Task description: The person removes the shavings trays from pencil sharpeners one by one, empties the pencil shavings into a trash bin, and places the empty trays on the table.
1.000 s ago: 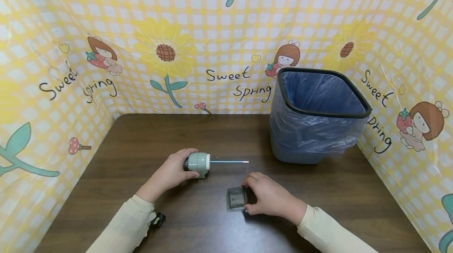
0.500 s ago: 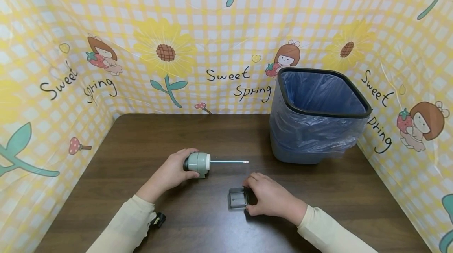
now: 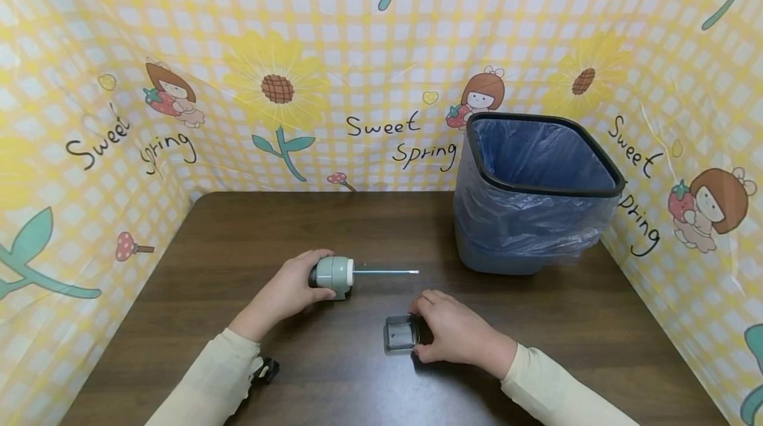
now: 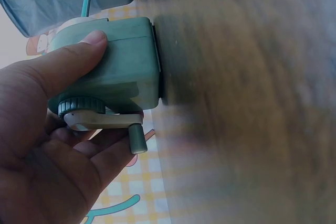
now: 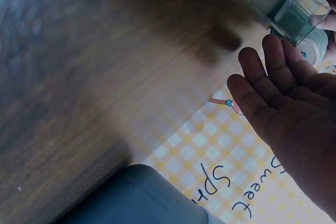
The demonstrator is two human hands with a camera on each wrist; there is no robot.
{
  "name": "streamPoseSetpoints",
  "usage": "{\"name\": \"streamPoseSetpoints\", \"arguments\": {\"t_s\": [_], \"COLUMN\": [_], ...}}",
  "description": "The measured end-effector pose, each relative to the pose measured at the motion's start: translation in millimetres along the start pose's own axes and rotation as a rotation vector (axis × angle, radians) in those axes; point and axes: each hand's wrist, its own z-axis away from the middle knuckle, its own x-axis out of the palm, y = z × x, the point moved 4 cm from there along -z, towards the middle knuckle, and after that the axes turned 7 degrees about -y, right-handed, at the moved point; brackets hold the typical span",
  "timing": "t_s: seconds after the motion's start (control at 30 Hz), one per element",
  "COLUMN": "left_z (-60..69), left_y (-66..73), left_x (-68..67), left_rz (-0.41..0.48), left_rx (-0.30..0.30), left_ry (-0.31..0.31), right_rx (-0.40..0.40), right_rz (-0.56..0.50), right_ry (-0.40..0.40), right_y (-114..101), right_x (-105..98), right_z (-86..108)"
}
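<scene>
My left hand (image 3: 293, 283) grips a green hand-crank pencil sharpener (image 3: 335, 275) lying on its side on the table. A blue pencil (image 3: 386, 272) sticks out of its white front, pointing right. In the left wrist view the crank handle (image 4: 137, 138) shows near my palm, with the thumb across the sharpener's body (image 4: 123, 59). Lower right of it, my right hand (image 3: 456, 330) pinches a see-through grey shavings container (image 3: 401, 333) between thumb and fingers. The right wrist view shows this container (image 5: 296, 17) at the fingertips. Whether it touches the table I cannot tell.
A waste bin (image 3: 536, 230) with a black rim and a bluish plastic liner stands at the back right of the brown wooden table (image 3: 286, 220). A patterned yellow-and-white cloth (image 3: 369, 68) encloses the back and sides. A small black object (image 3: 268, 370) shows beside the left sleeve.
The shavings container has shifted slightly right and turned a little in my right hand. My left hand, the sharpener and the pencil have stayed put.
</scene>
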Motion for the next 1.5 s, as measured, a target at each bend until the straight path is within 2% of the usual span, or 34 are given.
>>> {"name": "streamPoseSetpoints", "arguments": {"t_s": [0.23,0.63,1.5], "left_z": [-2.0,-4.2,2.8], "left_y": [0.2,2.6,9.8], "left_x": [0.0,-1.7,-0.8], "left_rz": [-0.007,-0.022,-0.025], "left_rx": [-0.007,-0.016,-0.006], "left_ry": [-0.007,-0.032,-0.001], "right_rx": [0.016,-0.015,-0.011], "right_rz": [-0.016,0.008,0.041], "right_ry": [-0.018,0.003,0.038], "right_y": [0.8,0.8,-1.4], "right_x": [-0.9,-3.3,-3.6], "right_z": [0.7,1.6,1.6]}}
